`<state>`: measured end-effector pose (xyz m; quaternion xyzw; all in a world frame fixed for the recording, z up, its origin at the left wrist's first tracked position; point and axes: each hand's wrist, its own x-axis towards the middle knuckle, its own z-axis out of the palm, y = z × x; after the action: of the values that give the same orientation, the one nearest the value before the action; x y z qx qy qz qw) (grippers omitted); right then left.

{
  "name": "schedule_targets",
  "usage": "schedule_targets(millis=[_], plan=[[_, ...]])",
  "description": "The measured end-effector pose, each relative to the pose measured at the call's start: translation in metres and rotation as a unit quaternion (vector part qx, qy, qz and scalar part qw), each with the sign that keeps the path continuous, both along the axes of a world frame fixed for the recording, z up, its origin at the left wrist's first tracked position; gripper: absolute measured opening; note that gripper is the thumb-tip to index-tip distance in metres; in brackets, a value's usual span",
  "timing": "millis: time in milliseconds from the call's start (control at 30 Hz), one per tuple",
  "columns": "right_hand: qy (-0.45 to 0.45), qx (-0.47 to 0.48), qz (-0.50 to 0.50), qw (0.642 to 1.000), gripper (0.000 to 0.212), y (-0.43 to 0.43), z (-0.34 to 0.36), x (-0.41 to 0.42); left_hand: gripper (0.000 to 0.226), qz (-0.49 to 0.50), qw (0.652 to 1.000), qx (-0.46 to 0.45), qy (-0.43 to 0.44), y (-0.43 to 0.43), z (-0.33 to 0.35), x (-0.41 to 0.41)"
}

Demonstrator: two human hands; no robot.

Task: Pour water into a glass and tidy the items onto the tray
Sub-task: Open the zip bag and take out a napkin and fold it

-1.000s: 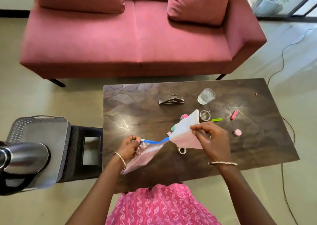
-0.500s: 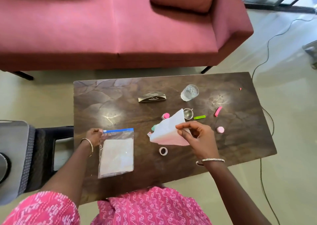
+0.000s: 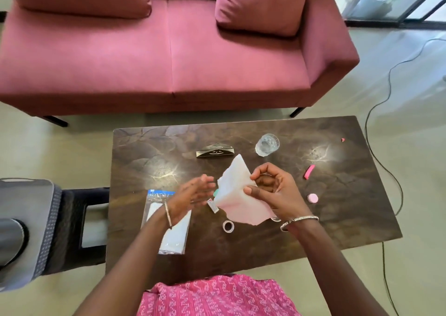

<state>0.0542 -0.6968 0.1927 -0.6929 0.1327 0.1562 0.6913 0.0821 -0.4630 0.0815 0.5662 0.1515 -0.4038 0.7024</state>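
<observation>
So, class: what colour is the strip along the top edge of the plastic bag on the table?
Blue: the strip on the plastic bag, seen in the head view.

a: is there any writing to read here?

b: no words, brand names or numbers can be read anywhere in this view.

a: nothing at all with a mark on it?

b: one thing comes close. a small dark folded card (image 3: 215, 152) stands on the table (image 3: 337, 207) and shows pale marks that look like a simple smiling face, two dots above a curved line, with no letters.

a: what about the packaging?

b: the clear zip bag (image 3: 166, 221) has a blue strip along its top edge; if anything is printed there, it is too blurred to read.
</observation>
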Motion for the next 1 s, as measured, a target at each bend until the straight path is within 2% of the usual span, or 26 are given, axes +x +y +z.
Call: schedule_targets(millis=[100, 167, 267, 333, 500, 667, 733, 833, 1000], plan=[[0.005, 0.06, 0.027, 0.998, 0.032, 0.0, 0.017, 0.002, 0.069, -0.005, 0.998, -0.065, 0.006, -0.014, 0.018, -0.003], [0.0, 0.078, 0.038, 0.996, 0.036, -0.001, 0.026, 0.002, 0.081, 0.014, 0.988, -0.15, 0.045, -0.014, 0.021, -0.003], [-0.008, 0.081, 0.044, 0.996, 0.042, -0.007, 0.038, 0.001, 0.074, 0.029, 0.977, -0.206, 0.053, -0.007, 0.028, -0.003], [-0.003, 0.082, 0.038, 0.996, 0.05, -0.011, 0.042, 0.0, 0.057, 0.021, 0.983, -0.181, 0.006, -0.002, 0.034, -0.003], [0.0, 0.037, -0.015, 0.999, 0.055, -0.022, 0.043, -0.007, 0.053, 0.037, 0.992, -0.07, -0.099, 0.007, 0.065, -0.009], [0.018, -0.016, -0.058, 0.998, 0.053, -0.021, 0.04, -0.008, 0.034, 0.062, 0.984, -0.003, -0.166, 0.011, 0.087, -0.013], [0.028, 0.007, -0.089, 0.996, 0.05, -0.017, 0.038, -0.006, 0.029, 0.082, 0.982, -0.001, -0.17, 0.012, 0.095, -0.012], [0.059, 0.093, -0.139, 0.984, 0.049, -0.009, 0.033, -0.004, 0.031, 0.105, 0.98, -0.005, -0.169, 0.012, 0.103, -0.01], [0.089, 0.132, -0.072, 0.985, 0.064, -0.004, 0.019, -0.018, 0.024, 0.145, 0.97, 0.002, -0.193, 0.014, 0.116, -0.004]])
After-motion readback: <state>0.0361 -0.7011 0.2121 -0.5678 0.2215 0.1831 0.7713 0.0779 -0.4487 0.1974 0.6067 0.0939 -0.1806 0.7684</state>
